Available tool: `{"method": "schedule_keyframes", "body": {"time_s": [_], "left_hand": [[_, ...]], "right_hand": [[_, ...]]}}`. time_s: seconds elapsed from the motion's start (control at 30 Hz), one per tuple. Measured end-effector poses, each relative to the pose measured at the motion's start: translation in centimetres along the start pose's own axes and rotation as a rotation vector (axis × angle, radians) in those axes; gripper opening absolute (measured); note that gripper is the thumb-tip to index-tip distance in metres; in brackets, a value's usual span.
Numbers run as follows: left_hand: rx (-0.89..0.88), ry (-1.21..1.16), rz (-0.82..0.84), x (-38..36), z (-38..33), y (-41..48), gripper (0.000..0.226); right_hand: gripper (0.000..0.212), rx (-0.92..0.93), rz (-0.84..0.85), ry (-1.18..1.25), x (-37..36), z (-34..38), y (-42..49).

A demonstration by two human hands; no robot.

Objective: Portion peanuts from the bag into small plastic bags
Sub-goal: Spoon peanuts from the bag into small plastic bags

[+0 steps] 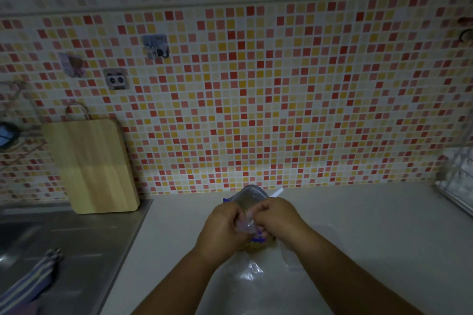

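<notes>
Pinching small plastic bag (246, 225) between left hand (222, 229) and right hand (277, 217), both grips curled on it | peanuts (254, 247) just beneath, middle of surface (358, 227) | sink rim (128, 238) well left | rack (457, 186) at far right edge

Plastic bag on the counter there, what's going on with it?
A person is working at a white counter. Both the left hand and the right hand pinch a clear bag with blue markings, which holds peanuts low down. Another piece of clear plastic lies on the counter nearer the person. Whether peanuts are being poured right now is too dim to tell.
</notes>
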State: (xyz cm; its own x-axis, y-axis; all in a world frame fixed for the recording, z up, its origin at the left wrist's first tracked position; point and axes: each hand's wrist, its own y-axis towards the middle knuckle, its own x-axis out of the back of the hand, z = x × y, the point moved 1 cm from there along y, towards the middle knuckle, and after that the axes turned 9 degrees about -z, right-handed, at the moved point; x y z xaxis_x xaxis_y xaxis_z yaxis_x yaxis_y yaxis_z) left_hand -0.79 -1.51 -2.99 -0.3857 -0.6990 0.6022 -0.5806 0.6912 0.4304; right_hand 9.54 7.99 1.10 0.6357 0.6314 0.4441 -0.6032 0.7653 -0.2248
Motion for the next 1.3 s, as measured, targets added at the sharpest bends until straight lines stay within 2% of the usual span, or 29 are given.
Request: {"method": "schedule_keyframes", "body": {"time_s": [0.03,0.13,0.23,0.33,0.47,0.67,0.77,0.83,0.9,1.0,1.07,1.17,1.3], "left_hand": [[0.029,-0.034,0.037,0.3,-0.3,0.0,0.037],[0.093,-0.1,0.163,1.2,-1.0,0.0,0.075],[0.032,-0.126,0.201,2.1,-1.9,0.3,0.061],[0.051,-0.164,0.15,2.3,-1.3,0.8,0.043],[0.071,-0.172,0.149,2.1,-0.9,1.3,0.046],[0.106,-0.199,0.165,1.9,-0.6,2.1,0.039],[0.127,-0.184,0.138,2.2,-0.1,2.6,0.032],[0.135,-0.171,0.13,2.4,0.2,3.1,0.032],[0.14,-0.158,0.142,2.5,0.5,3.4,0.033],[0.137,-0.128,0.168,2.4,0.7,4.0,0.033],[0.148,-0.12,0.186,2.3,0.8,4.2,0.033],[0.163,-0.091,0.202,2.1,1.1,4.6,0.034],[0.201,-0.056,0.188,2.0,1.7,5.2,0.034]], "right_hand": [[0.017,-0.004,-0.003,-0.004,0.1,0.2,0.1],[0.019,0.014,0.006,-0.04,0.3,0.7,0.0],[0.025,0.099,-0.019,-0.016,0.5,0.9,0.0],[0.027,0.206,-0.064,-0.041,0.6,0.8,0.0],[0.036,0.287,-0.026,-0.104,0.7,1.3,-0.2],[0.034,0.388,0.009,-0.29,0.7,1.7,-0.1],[0.032,0.436,-0.035,-0.249,1.5,2.0,0.4],[0.028,0.466,-0.172,-0.402,2.2,1.8,2.1],[0.029,0.459,-0.237,-0.714,2.6,1.4,4.1],[0.035,0.276,-0.087,-0.971,2.8,1.5,6.0],[0.039,0.202,-0.02,-1.045,2.7,2.0,6.8],[0.037,0.213,0.0,-1.108,2.5,2.1,7.2],[0.031,0.459,-0.178,-1.07,1.9,1.6,6.4]]}}
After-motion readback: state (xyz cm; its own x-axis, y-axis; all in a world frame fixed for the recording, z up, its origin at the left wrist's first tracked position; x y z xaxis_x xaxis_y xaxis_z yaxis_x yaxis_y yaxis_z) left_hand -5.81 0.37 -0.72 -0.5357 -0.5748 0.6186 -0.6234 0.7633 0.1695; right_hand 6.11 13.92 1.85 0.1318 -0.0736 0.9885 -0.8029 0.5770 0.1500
